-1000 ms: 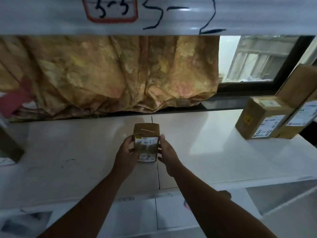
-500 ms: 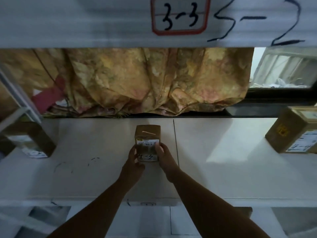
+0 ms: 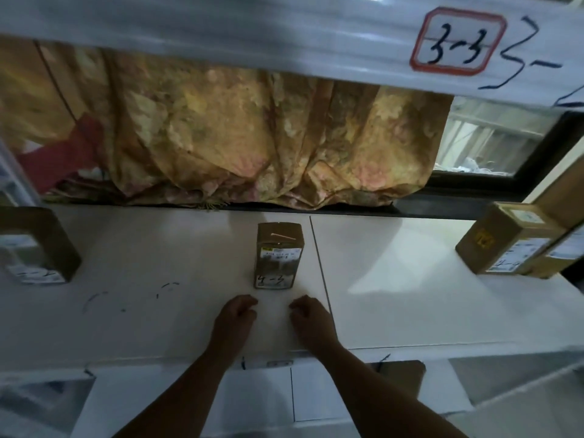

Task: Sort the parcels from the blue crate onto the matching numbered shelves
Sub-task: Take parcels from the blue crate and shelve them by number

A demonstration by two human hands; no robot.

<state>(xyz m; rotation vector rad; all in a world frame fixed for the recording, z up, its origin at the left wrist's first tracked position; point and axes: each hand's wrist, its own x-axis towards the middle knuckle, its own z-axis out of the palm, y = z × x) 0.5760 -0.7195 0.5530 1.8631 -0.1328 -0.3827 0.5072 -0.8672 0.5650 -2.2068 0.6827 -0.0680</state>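
parcel (image 3: 278, 257) upright, open shelf (image 3: 395, 295) around; left hand (image 3: 235, 320), right hand (image 3: 311, 320) loosely curled, empty.

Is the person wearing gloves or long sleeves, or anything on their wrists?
No. The left hand and the right hand are bare, with no gloves. The left forearm and the right forearm are bare too, all the way to the picture's bottom edge, so no sleeve shows. No watch, bracelet or ring can be seen, though the dim light could hide a thin ring.
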